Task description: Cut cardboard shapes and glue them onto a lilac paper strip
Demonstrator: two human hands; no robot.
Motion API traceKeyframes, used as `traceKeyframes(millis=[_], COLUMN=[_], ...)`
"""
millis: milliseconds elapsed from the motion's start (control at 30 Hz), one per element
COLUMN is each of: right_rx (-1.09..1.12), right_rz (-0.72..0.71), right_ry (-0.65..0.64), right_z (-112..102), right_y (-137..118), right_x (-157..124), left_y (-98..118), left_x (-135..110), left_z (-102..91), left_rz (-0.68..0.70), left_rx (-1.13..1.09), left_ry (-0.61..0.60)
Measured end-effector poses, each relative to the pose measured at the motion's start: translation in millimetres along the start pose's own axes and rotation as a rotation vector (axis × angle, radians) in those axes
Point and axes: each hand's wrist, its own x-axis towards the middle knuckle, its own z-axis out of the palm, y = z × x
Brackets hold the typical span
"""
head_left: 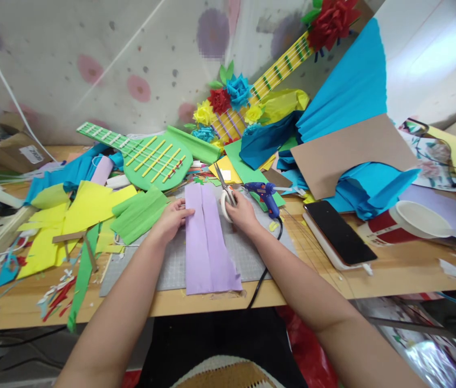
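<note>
A folded strip of purple crepe paper (207, 242) lies lengthwise on the grey cutting mat (167, 275), its near end reaching the table edge. My left hand (174, 218) pinches the paper's left edge near its far end. In my right hand (243, 212) are scissors (225, 186) with white handles, blades pointing away from me, just right of the paper. The scissors are apart from the paper's middle. A blue hot glue gun (266, 196) rests right of my right hand, its black cord running to the table's front edge.
A green paper guitar (157, 161) and a yellow flower-trimmed one (232, 126) stand at the back. Yellow crepe scraps (86, 207) and green crepe paper (139, 214) lie left. On the right are a phone (340, 231), a paper cup (389, 223), brown cardboard (349, 151) and blue crepe paper (349, 91).
</note>
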Motion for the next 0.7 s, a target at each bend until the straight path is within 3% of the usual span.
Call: traceKeyframes(millis=[167, 333, 533, 700], right_rx=[0.036, 0.052, 0.089, 0.12], right_rz=[0.038, 0.021, -0.01, 0.027], right_ry=[-0.008, -0.001, -0.014, -0.175], right_z=[0.5, 1.9, 1.7, -1.6], right_y=[0.6, 1.5, 0.5, -6.5], right_x=[1.3, 1.1, 0.6, -4.8], left_y=[11.2, 19.4, 19.0, 16.5], left_x=[-2.0, -5.0, -7.3, -5.0], left_z=[-1.1, -4.3, 2.6, 6.2], left_rz=[-0.044, -0.077, -0.007, -0.006], left_rx=[-0.266, -0.51, -0.368, -0.383], left_ry=[-0.089, -0.088, 0.131, 0.112])
